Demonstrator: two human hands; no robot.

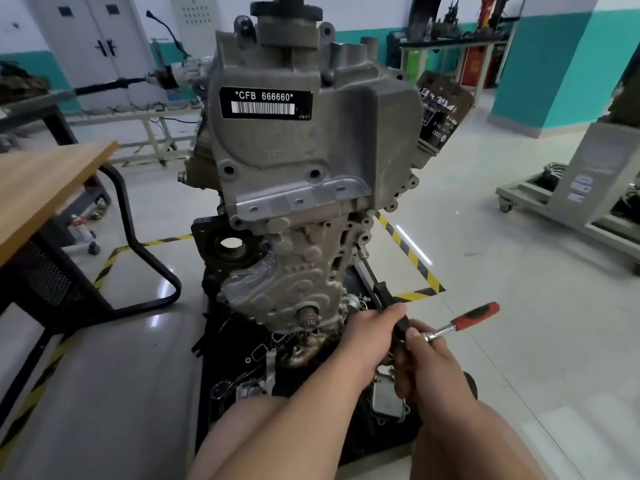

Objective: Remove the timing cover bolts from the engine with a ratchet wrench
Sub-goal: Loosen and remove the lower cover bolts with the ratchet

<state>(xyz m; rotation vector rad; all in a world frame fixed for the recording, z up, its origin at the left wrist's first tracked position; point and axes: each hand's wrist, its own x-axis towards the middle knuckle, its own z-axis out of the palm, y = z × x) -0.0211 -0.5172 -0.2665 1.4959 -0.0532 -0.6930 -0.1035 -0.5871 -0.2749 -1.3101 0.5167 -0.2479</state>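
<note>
Black-gripped driver sits in L hand, fingers curled round it. R hand pinches ratchet wrench at its head, red handle pointing 2 o'clock. Engine w/ timing cover stands at 11 o'clock.

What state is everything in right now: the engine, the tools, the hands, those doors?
Engine: upright, timing cover on.
Ratchet wrench: head held by right hand, red handle free.
Black-handled extension: gripped by left hand, shaft reaching the engine's edge.
Double doors: shut.
</note>
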